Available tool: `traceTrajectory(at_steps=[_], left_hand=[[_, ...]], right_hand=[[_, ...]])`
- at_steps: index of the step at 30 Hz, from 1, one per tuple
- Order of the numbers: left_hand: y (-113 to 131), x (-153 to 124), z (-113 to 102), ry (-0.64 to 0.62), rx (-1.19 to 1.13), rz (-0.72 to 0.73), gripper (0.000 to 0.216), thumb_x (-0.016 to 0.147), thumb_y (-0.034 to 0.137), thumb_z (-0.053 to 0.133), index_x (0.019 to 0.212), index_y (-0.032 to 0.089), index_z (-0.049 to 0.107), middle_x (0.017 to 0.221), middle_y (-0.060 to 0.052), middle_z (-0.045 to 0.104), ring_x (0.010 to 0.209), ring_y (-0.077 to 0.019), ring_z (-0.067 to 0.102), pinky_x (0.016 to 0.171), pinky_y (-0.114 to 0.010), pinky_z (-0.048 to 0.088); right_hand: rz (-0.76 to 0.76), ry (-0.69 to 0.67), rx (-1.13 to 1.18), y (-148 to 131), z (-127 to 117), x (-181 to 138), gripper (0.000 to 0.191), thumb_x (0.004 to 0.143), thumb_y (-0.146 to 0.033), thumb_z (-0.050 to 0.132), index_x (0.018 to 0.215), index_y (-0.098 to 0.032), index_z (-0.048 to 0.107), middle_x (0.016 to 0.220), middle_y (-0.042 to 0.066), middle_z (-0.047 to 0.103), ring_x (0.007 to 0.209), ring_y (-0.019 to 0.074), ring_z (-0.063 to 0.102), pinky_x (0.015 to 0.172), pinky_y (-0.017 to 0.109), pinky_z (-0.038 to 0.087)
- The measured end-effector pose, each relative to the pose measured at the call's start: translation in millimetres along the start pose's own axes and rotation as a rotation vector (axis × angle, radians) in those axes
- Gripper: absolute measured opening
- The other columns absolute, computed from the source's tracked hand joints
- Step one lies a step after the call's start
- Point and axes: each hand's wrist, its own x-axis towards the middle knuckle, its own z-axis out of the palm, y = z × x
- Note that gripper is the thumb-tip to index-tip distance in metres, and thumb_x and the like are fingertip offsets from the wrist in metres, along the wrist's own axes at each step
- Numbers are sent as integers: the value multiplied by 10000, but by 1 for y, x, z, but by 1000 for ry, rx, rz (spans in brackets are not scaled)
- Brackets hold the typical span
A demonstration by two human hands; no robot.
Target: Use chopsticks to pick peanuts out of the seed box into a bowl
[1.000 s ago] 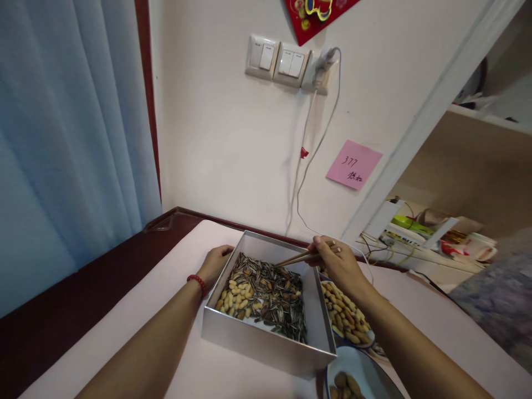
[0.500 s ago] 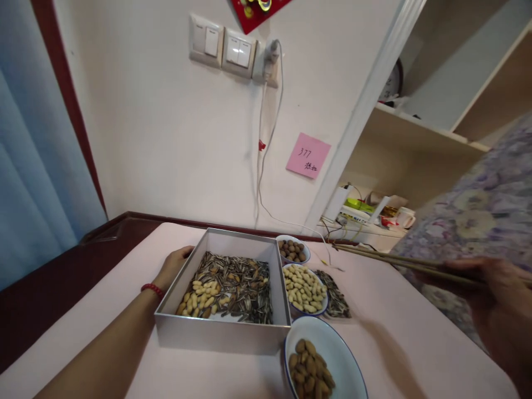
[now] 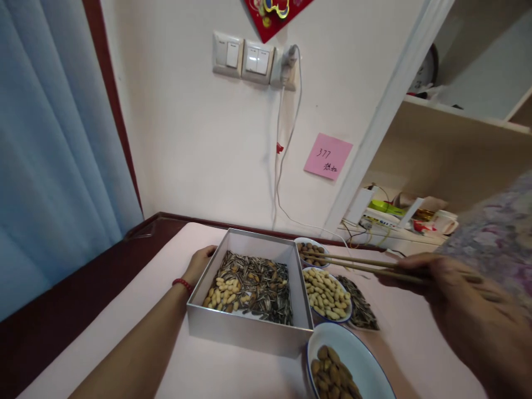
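Note:
My left hand [image 3: 201,263], with a red bead bracelet at the wrist, holds the left side of a silver-grey open box [image 3: 249,335]; its fingertips are partly hidden. Inside lie striped sunflower seeds [image 3: 253,277], peanuts [image 3: 224,291] and a few brown nuts. My right hand [image 3: 453,299] is closed round a pair of wooden chopsticks [image 3: 361,264]. Their tips reach over the small far bowl [image 3: 300,240] of round brown nuts [image 3: 311,250]; whether they pinch one I cannot tell. Nearer stand a bowl of peanuts [image 3: 326,293] and a white blue-rimmed bowl [image 3: 368,360] with almonds [image 3: 332,374].
Sunflower seeds [image 3: 359,305] lie in a shallow clear tray right of the peanuts. A white cable [image 3: 307,224] runs down the wall onto the table behind the bowls. A person in flowered clothing [image 3: 494,221] is at the right. A blue curtain [image 3: 62,138] hangs left.
My right hand has brought the chopsticks left, from over the table's right side to the bowl of round nuts. The view has shifted left. My left hand stays at the box.

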Motion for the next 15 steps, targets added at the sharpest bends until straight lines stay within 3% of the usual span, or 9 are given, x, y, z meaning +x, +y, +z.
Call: traceTrajectory(at_steps=[3,7,15], left_hand=[[0,-3,0,-38,4,13,254,556,315,679,744,156,742,718,-49,740,743,-274,655,672,-310,495],[2,-8,1,-57,-1,13,296,583,319,659,804,144,749,741,-50,742,753,-273,657,686,-323,493],[3,-12,4,-50,-19,2,316,591,351,674,810,137,751,760,-53,745,759,-266,659,698,-328,492]], right_hand=[[-32,-236,12,-8,55,-5,409,797,-611,622,827,-211,696,852,84,721,770,251,719,704,376,621],[-29,-441,11,2,111,-7,428,859,-597,556,830,-187,673,824,65,699,734,194,679,699,336,593],[-102,-611,-48,22,155,-2,428,913,-569,486,875,-180,660,806,54,653,759,180,609,714,325,536]])
